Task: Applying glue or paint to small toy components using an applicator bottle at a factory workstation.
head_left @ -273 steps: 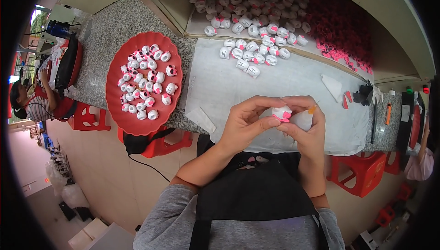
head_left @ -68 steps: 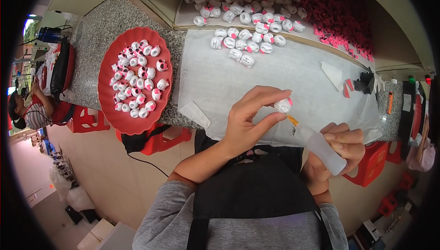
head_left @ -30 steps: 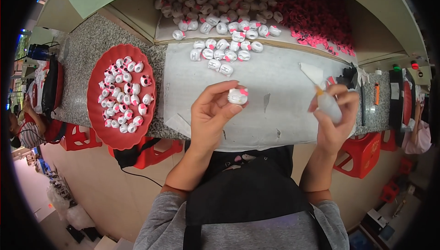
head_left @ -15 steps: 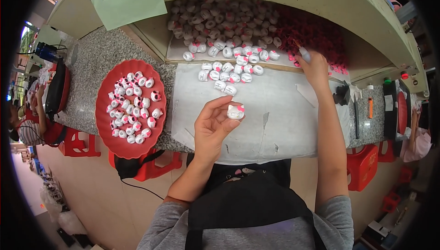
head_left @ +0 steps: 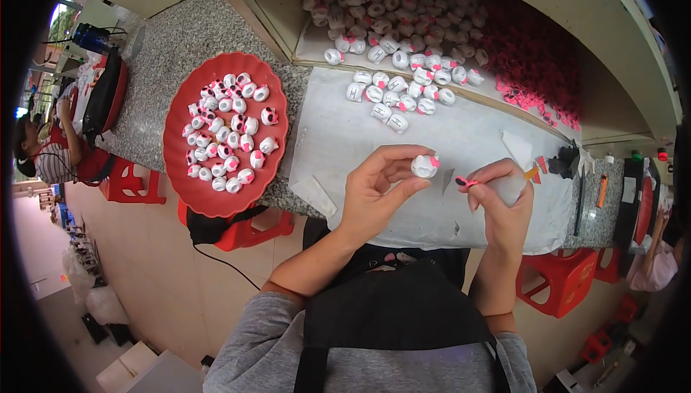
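Decent gap over white sheet [head_left: 468, 134] between right hand [head_left: 504, 206] and shelf lip [head_left: 507, 111], tho crowded by white beads [head_left: 381, 111] further left.

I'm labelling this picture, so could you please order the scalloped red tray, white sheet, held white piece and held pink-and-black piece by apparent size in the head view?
1. White sheet, partly covered
2. Scalloped red tray
3. White piece, in the left hand
4. Pink-and-black piece, partly hidden by the right hand

An assembly workshop: white cat-head beads [head_left: 396, 11] heaped in bulk beyond the fingers [head_left: 392, 152], a co-worker [head_left: 55, 166] busy far left.
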The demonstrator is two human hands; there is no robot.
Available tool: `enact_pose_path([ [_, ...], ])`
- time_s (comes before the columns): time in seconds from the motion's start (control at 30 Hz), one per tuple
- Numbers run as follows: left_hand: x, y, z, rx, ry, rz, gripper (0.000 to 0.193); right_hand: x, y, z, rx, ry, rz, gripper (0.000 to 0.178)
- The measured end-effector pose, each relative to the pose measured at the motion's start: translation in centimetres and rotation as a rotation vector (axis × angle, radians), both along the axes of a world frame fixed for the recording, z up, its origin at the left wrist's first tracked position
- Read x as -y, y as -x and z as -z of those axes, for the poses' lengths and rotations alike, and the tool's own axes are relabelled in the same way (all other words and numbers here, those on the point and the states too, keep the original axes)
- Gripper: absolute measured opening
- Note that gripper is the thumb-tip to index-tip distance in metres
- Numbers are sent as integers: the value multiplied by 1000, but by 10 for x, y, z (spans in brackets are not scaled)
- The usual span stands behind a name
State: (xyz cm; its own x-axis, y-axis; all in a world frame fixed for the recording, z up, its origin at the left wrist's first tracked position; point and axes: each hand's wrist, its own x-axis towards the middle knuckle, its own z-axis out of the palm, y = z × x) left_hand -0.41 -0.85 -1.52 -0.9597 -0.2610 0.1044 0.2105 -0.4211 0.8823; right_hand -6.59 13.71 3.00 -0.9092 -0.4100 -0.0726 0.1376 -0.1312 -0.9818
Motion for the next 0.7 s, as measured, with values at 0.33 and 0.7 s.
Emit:
enact_pose_path([
  [0.33,-10,-5,-5,-76,387,-29,29,-4,-15,10,33,105,-85,10],
  [0.7,-12,-4,-8,-94,287,18,28,1,-16,16,-28,14,-23,11],
])
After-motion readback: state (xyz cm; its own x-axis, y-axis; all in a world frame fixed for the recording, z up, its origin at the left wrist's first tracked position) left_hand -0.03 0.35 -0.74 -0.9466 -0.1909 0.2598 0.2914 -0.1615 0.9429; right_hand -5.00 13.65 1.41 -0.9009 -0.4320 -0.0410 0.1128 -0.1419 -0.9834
